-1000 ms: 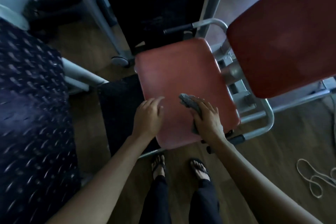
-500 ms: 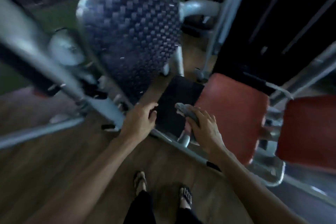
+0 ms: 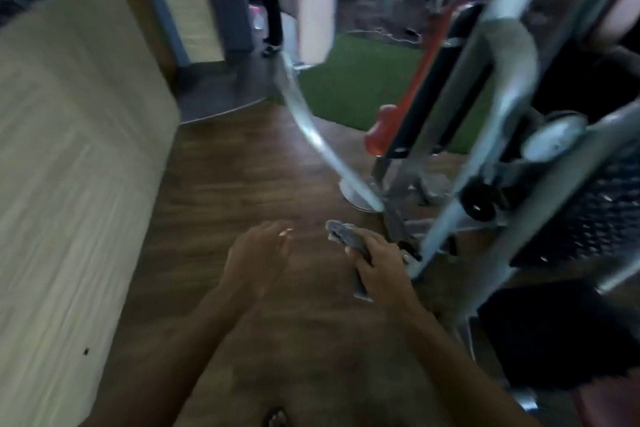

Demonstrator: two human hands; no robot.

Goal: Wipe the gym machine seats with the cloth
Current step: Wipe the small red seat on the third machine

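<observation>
I see the frame heavily blurred, so fine detail is hard to read. My right hand [image 3: 379,262] sits just right of centre in the lower half of the frame, its grip curled round the grey cloth [image 3: 346,236]; 1 end of the cloth sticks out past the fingers toward the upper left, and another bit shows below the palm. My left hand [image 3: 258,258] is just left of centre, near the right hand but apart from it, fingers loosely extended and holding nothing. Both hands hang over the dark wood floor [image 3: 242,166], touching no surface that I can make out.

A grey metal machine frame [image 3: 498,87] fills the right side of the frame, with a round silver disc [image 3: 550,139] on it and a black textured pad [image 3: 602,204] at the right edge. A red part [image 3: 381,135] shows at the foot of a black and orange bar near centre right. A curved silver tube [image 3: 311,128] runs down to a round foot on the floor near the centre. Green turf [image 3: 360,80] lies in the upper middle. A pale wood-grain panel [image 3: 69,149] covers the left side. In the upper middle, a person's dark legs [image 3: 272,10] stand in the distance. I cannot clearly pick out a seat here.
</observation>
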